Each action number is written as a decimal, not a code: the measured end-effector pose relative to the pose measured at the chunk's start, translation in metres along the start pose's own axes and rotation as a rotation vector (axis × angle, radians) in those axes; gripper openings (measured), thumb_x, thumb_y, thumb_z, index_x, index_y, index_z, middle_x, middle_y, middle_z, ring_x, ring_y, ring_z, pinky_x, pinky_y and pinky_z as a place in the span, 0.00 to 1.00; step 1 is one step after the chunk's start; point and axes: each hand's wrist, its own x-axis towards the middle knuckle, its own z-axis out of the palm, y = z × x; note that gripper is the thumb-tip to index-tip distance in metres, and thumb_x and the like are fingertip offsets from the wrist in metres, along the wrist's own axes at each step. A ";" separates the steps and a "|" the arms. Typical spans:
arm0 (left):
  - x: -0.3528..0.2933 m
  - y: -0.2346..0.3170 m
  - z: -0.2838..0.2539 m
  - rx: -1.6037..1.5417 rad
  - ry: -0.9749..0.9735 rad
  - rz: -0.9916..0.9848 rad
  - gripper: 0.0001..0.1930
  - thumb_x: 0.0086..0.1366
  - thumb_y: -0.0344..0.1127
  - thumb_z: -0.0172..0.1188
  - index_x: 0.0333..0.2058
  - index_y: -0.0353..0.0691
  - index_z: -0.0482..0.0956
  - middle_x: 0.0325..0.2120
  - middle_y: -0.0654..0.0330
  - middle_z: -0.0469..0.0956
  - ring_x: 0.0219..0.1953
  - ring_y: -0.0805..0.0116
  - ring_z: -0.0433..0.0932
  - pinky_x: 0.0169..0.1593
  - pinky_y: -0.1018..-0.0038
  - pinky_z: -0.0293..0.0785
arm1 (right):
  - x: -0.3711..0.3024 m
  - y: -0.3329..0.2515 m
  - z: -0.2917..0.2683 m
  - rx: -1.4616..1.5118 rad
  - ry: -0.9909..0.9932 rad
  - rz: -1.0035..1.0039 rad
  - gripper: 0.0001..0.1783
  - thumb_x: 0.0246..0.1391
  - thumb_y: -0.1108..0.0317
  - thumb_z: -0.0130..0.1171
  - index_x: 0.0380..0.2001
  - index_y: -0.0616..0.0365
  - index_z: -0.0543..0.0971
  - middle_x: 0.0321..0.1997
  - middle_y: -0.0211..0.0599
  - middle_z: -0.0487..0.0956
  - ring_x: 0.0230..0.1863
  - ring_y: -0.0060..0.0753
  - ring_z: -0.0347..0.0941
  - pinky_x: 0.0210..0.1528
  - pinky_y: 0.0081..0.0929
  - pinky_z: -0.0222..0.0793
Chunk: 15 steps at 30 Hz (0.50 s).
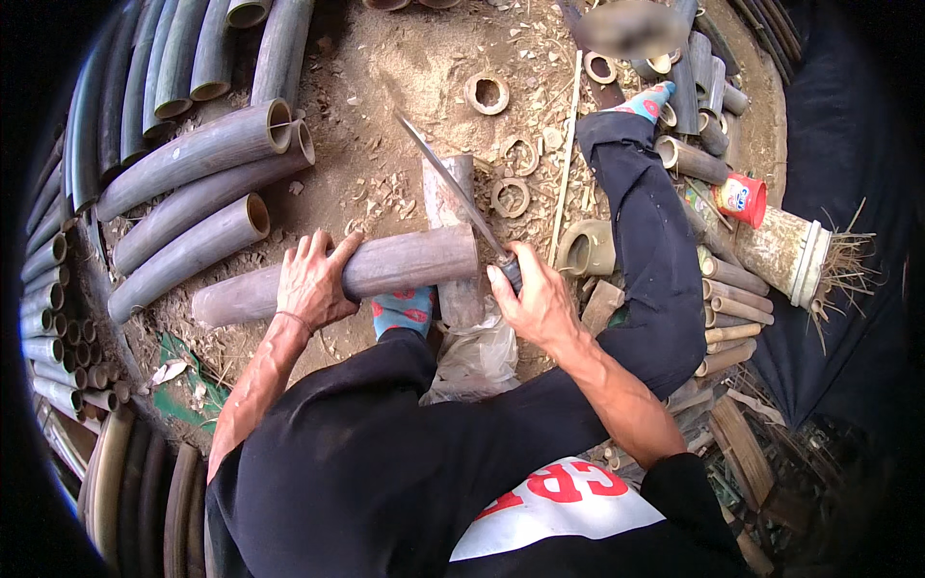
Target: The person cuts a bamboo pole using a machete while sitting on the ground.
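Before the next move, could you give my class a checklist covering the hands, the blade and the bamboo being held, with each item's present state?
1. Left hand gripping the bamboo section: ok, fingers and thumb are around it.
2. Right hand on the long-bladed tool: ok, closed around its handle.
3. Left hand away from the blade: ok, the blade is by the section's far right end.
4. Section resting firmly on the pale log: cannot tell; it crosses over it, contact hidden.
5. Left foot well away from the section: not ok, it is right by the near edge.
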 end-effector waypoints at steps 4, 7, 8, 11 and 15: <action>-0.009 -0.008 0.013 -0.026 0.056 0.019 0.44 0.31 0.37 0.73 0.55 0.52 0.72 0.43 0.57 0.75 0.48 0.53 0.76 0.52 0.58 0.72 | 0.004 -0.042 -0.008 0.145 0.313 -0.382 0.15 0.57 0.69 0.63 0.43 0.66 0.73 0.31 0.47 0.78 0.26 0.45 0.79 0.28 0.35 0.76; -0.001 -0.004 0.013 -0.041 0.034 0.032 0.44 0.32 0.37 0.73 0.56 0.52 0.72 0.42 0.58 0.77 0.46 0.53 0.77 0.52 0.58 0.72 | -0.006 0.017 0.018 -0.083 0.178 -0.259 0.17 0.59 0.65 0.61 0.46 0.63 0.72 0.30 0.50 0.79 0.26 0.53 0.79 0.27 0.40 0.75; -0.002 -0.005 0.013 -0.032 0.037 0.035 0.44 0.32 0.37 0.73 0.56 0.52 0.72 0.42 0.59 0.77 0.46 0.53 0.77 0.52 0.58 0.72 | -0.003 0.021 0.020 -0.258 0.034 -0.116 0.17 0.60 0.63 0.60 0.47 0.62 0.72 0.30 0.52 0.80 0.26 0.56 0.80 0.27 0.42 0.75; -0.004 -0.005 0.011 0.007 0.068 0.007 0.44 0.32 0.37 0.72 0.56 0.51 0.72 0.42 0.59 0.77 0.46 0.54 0.77 0.51 0.58 0.72 | 0.002 0.008 0.009 -0.018 -0.036 0.015 0.18 0.61 0.61 0.59 0.48 0.61 0.71 0.30 0.57 0.81 0.29 0.60 0.80 0.28 0.46 0.75; -0.013 -0.008 0.019 -0.005 0.067 0.019 0.43 0.33 0.37 0.72 0.56 0.51 0.72 0.43 0.59 0.77 0.47 0.54 0.77 0.52 0.59 0.71 | -0.006 -0.032 0.003 0.107 0.255 -0.259 0.17 0.60 0.63 0.60 0.46 0.64 0.72 0.29 0.54 0.80 0.27 0.52 0.81 0.27 0.40 0.76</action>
